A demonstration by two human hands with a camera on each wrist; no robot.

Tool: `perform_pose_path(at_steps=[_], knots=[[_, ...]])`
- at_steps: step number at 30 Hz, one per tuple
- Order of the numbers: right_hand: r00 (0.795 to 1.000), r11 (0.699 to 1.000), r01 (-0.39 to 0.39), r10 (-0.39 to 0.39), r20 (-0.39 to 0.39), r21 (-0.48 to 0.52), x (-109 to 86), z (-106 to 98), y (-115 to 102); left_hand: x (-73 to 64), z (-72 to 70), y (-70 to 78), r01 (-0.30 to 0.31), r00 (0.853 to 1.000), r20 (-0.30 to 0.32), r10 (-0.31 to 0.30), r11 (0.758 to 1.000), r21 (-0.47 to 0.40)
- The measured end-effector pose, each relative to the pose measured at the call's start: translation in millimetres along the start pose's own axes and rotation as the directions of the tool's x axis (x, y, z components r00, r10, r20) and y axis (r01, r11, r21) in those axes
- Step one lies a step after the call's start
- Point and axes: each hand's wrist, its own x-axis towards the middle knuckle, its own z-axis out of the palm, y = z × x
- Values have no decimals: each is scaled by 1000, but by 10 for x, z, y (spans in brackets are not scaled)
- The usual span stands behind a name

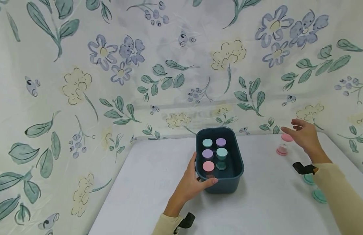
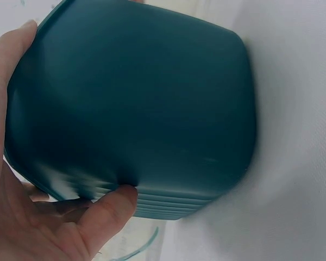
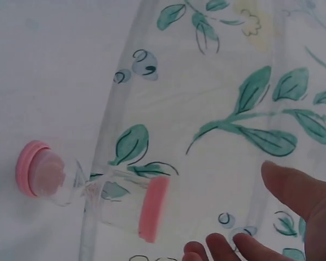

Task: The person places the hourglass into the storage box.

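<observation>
A dark teal bin (image 1: 237,163) stands on the white table, and my left hand (image 1: 191,182) grips its near left corner, thumb over the near rim and fingers along the side. The left wrist view shows fingers (image 2: 106,217) bent against the bin's wall (image 2: 141,98). Inside stand several sand timers with light blue, purple and pink caps, such as a pink-capped one (image 1: 208,166). My right hand (image 1: 307,138) hovers with fingers apart beside a pink sand timer (image 1: 282,150) upright at the back right. In the right wrist view, a gap shows between that hand (image 3: 293,217) and the timer's pink cap (image 3: 154,209).
Two green round-ended pieces (image 1: 319,195) sit at the right, partly hidden by the right sleeve (image 1: 337,192). A floral cloth (image 1: 169,98) hangs behind the table (image 1: 157,163) and down its left side. Black straps circle both wrists.
</observation>
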Motion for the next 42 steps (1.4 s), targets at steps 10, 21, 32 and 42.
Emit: perform_pose_path(at_steps=[10, 21, 32, 42], knots=[[996, 997, -48, 52, 78, -56, 9, 54, 168, -4, 4, 10, 5, 1000, -2, -5, 1000, 10], [990, 984, -135, 140, 30, -114, -17, 98, 211, -14, 0, 25, 6, 1000, 2, -6, 1000, 6], [997, 986, -79, 82, 14, -146, -41, 125, 256, -20, 2, 32, 5, 1000, 6, -5, 1000, -2], [997, 983, -68, 73, 22, -168, -36, 135, 259, -14, 2, 16, 5, 1000, 1, -5, 1000, 7]])
